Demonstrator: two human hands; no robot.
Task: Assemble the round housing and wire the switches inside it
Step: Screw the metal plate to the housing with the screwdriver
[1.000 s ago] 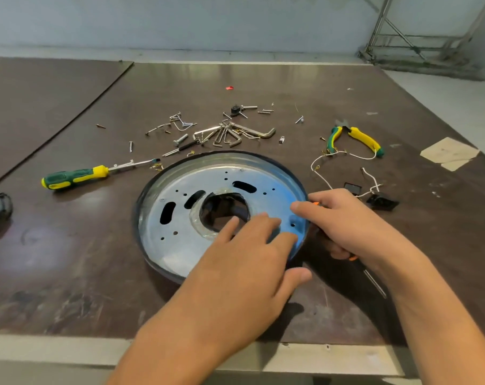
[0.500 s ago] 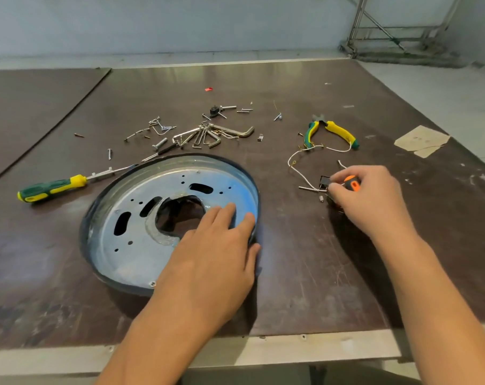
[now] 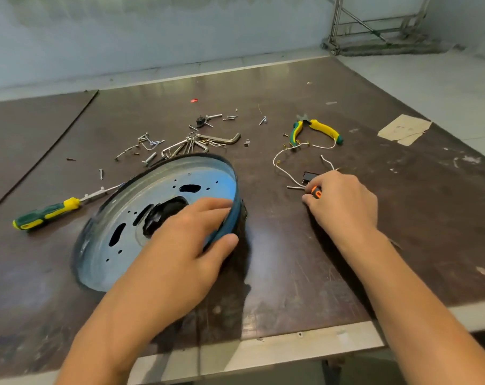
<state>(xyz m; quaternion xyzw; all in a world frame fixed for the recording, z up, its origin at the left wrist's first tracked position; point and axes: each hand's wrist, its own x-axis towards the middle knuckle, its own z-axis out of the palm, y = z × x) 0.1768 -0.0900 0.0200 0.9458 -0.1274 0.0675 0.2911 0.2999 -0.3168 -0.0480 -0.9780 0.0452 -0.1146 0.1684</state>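
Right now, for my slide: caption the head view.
Left hand grips the tilted round housing by its rim; right hand holds an orange-handled screwdriver beside the switch.

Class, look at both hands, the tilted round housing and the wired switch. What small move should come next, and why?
Probably the right hand, gripping the orange-handled screwdriver, should pick up the black switch beside it and carry it to the housing: the left hand grips the rim, holding that side raised off the table.

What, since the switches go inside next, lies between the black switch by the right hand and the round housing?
Nothing bulky. Between the black switch and the round housing lie only the white wire loop and the shaft of the screwdriver held in the right hand.
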